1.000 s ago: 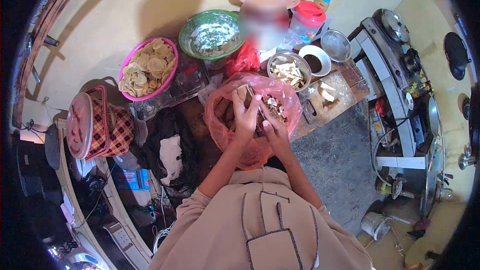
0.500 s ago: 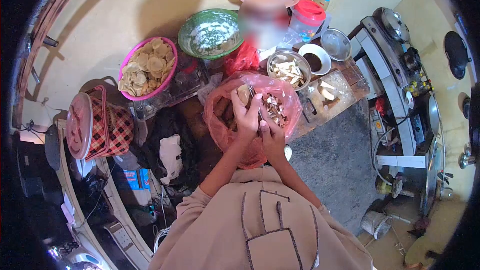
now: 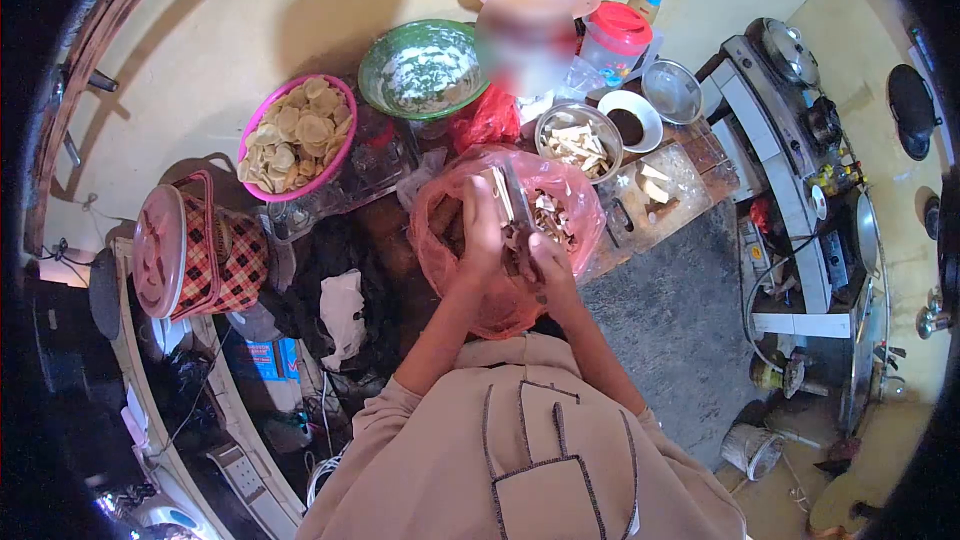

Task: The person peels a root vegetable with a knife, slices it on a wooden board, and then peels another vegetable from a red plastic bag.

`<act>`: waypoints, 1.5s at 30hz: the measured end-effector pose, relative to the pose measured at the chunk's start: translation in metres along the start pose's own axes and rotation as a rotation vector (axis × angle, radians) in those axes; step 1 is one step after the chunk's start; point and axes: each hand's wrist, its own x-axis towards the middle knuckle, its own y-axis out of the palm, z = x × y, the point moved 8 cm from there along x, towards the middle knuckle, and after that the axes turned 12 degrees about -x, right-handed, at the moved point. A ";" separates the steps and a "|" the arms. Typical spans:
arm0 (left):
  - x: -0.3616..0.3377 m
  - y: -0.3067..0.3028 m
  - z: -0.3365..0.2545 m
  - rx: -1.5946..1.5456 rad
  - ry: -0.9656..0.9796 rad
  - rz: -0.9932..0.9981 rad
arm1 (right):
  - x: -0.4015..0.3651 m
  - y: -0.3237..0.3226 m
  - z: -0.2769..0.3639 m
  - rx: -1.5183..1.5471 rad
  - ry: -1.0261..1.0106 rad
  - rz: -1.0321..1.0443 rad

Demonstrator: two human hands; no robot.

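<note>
Over a pink plastic bag (image 3: 430,225) I hold both hands close together. My left hand (image 3: 482,240) is closed around a pale peeled root (image 3: 497,188), which looks like cassava. In my right hand (image 3: 552,268) is a knife (image 3: 517,202), its blade raised along the root's right side. My fingers partly cover the handle. Inside the bag, brown unpeeled roots lie to the left and peelings (image 3: 552,215) to the right.
A steel bowl (image 3: 578,145) of cut pale pieces and a cutting board (image 3: 690,180) stand at the right. Behind are a green basin (image 3: 425,70), a pink basket (image 3: 245,155) of round slices and a red-lidded container (image 3: 617,30). A stove (image 3: 770,90) is farther right.
My right hand and the knife have tilted up beside the root. My left hand has turned edge-on, and the root now stands more upright.
</note>
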 end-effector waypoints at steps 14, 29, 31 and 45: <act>-0.019 -0.008 0.029 0.051 -0.030 -0.125 | 0.039 -0.010 0.022 -0.177 -0.231 -0.410; -0.018 -0.005 0.026 0.207 0.044 -0.056 | 0.033 -0.023 0.029 -0.540 -0.433 -0.696; -0.015 -0.005 0.035 -0.018 -0.101 -0.030 | 0.045 -0.025 0.001 -0.101 -0.230 -0.527; -0.008 -0.005 0.037 -0.006 -0.244 0.041 | 0.041 -0.028 0.008 -0.235 -0.201 -0.471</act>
